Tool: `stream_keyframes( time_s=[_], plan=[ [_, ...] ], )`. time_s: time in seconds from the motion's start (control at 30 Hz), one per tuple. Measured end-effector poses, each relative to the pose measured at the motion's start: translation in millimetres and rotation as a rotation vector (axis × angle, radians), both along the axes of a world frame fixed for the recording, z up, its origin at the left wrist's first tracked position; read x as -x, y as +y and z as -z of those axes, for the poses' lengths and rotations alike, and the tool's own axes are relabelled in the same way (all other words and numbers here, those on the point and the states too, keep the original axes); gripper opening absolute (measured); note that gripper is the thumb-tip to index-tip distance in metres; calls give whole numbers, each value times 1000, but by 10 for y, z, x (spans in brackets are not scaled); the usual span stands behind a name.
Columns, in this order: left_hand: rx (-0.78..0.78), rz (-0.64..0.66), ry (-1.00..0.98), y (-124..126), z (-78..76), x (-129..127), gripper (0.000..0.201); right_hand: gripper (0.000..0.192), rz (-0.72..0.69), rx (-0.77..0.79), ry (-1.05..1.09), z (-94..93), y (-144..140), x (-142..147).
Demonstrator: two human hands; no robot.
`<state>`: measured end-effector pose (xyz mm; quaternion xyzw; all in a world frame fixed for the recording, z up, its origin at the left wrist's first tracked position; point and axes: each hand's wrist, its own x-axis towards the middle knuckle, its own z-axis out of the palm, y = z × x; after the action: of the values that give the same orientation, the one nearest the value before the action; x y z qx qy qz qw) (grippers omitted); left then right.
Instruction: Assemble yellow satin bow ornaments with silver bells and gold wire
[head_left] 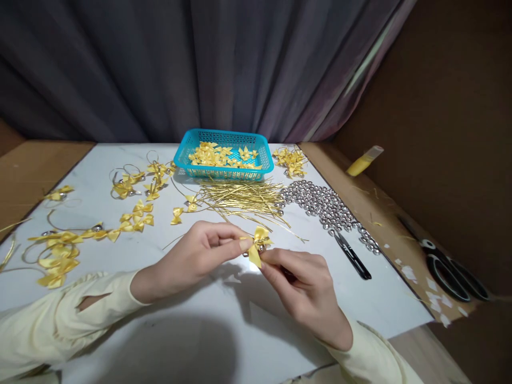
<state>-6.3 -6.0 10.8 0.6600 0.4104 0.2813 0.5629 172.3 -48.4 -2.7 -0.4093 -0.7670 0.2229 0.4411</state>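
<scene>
Both hands meet over the middle of the white table (pixel 224 330), pinching one small yellow bow (pixel 258 244) between them. The left hand (pixel 192 258) has thumb and forefinger drawn together on the bow's left side, the other fingers curled loosely beneath. The right hand (pixel 304 290) closes its fingertips on the bow's lower tail; a small silver bead seems to sit at the knot, though it is too small to be sure. The bow is satin ribbon, glossy, with two loops and cut tails. Behind it lies a sheaf of thin gold wires (pixel 244 197), a heap of shiny silver beads (pixel 324 205) and a teal mesh basket (pixel 190 160) holding more bows. Black snips (pixel 352 256) lie just right of the hands
</scene>
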Motion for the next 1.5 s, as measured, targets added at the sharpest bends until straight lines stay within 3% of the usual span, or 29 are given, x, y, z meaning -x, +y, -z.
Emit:
stream_keyframes(
  time_s=[0.37,0.87,1.13,1.27,1.37,1.5],
  plan=[
    [7,11,29,-11,14,-3,25,20,9,2,-49,11,-6,0],
    [-237,59,151,12,58,-30,22,20,58,23,-78,13,29,5],
    [-249,15,109,65,-49,-8,22,18,58,297,-40,-32,-17,-69],
    [-167,33,46,91,-36,-29,26,21,25,366,-48,-72,-92,-99],
    [-116,43,28,100,3,-39,29,20,43,253,-132,-76,-147,-85],
    [-129,48,42,104,30,-42,29,13,159,-228,-423,-70,-200,-61]
  ],
)
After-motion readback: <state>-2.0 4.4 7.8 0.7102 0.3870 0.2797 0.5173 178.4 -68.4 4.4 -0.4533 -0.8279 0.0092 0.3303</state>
